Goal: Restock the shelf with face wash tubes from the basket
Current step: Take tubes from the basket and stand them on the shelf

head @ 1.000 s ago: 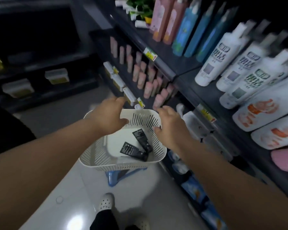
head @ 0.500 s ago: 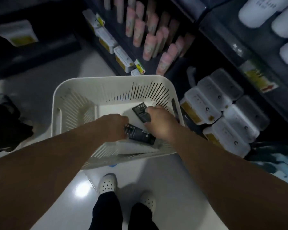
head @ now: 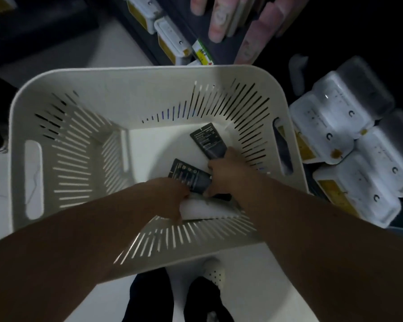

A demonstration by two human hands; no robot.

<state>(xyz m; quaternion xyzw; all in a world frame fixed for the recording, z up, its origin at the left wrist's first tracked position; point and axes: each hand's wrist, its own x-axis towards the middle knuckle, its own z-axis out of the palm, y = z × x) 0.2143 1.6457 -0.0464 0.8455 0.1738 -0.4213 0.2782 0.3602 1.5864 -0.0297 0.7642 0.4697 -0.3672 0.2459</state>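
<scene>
Reaching into the basket (head: 135,80), left hand (head: 170,196) pinches the near tube (head: 191,177); right hand (head: 226,173) grip closes on the far tube (head: 208,140).

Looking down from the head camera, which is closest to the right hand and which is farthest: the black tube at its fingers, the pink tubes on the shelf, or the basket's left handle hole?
From the right hand:
1. Black tube, at its fingertips, inside the basket.
2. Left handle hole, across the basket on the left wall.
3. Pink tubes, up on the shelf beyond the basket's far rim.
</scene>
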